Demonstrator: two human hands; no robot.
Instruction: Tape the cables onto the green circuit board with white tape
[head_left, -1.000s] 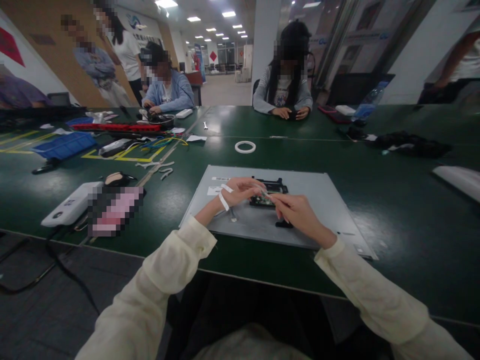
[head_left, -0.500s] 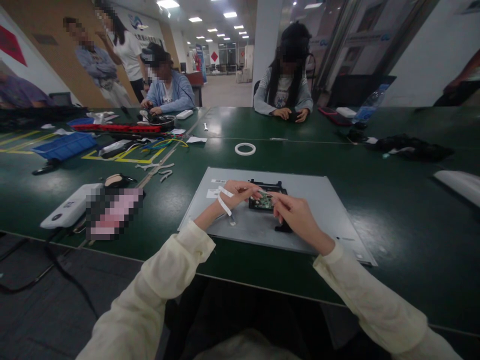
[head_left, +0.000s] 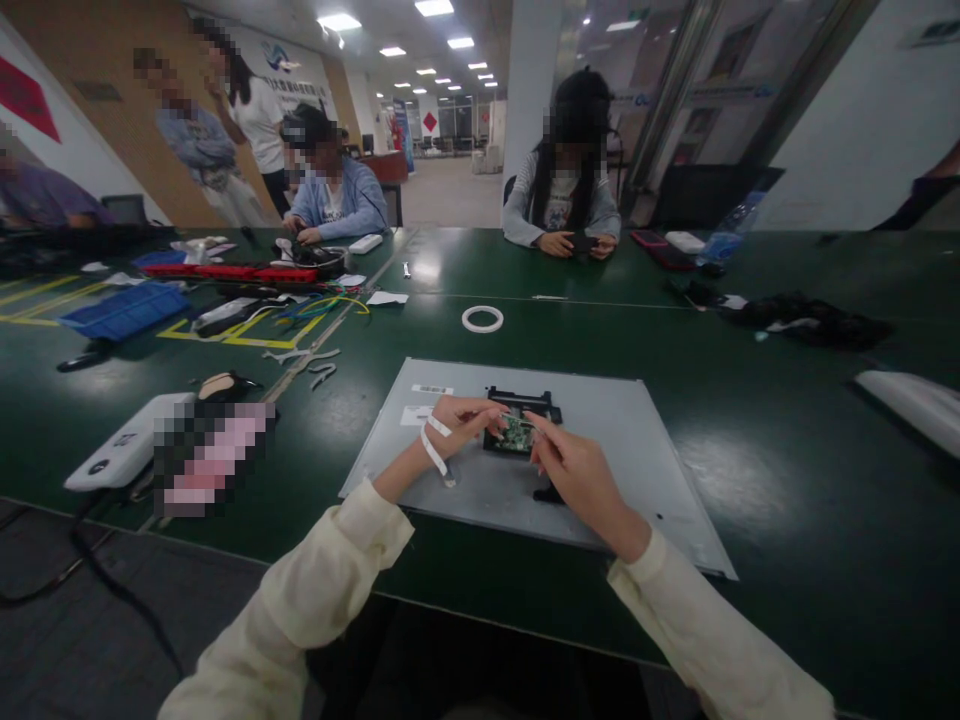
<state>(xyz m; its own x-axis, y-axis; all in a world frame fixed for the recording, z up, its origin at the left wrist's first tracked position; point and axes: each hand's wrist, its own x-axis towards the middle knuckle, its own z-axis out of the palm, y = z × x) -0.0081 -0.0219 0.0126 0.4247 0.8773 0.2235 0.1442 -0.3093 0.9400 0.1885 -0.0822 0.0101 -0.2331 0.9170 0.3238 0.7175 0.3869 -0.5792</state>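
Note:
A grey metal panel [head_left: 637, 440] lies flat on the green table in front of me. In its middle sits a small green circuit board [head_left: 517, 432] in a black frame [head_left: 525, 400]. My left hand [head_left: 457, 420], with a white strap on the wrist, pinches something thin at the board's left edge. My right hand [head_left: 574, 470] has its fingers curled, the fingertips pinched together at the board's right edge. What the fingers hold is too small to name. A small black part [head_left: 546, 494] lies on the panel under my right hand.
A white tape ring [head_left: 482, 319] lies beyond the panel. At left are a white device [head_left: 120, 455], a blue tray [head_left: 124, 310], a red bar [head_left: 225, 271] and coloured wires [head_left: 322, 303]. Two seated people work across the table [head_left: 787, 480]; others stand at far left. Black cloth [head_left: 810, 318] lies at right.
The view has tilted, so the panel sits lower in the picture. Both hands have stayed pinched over the circuit board and moved slightly closer to it.

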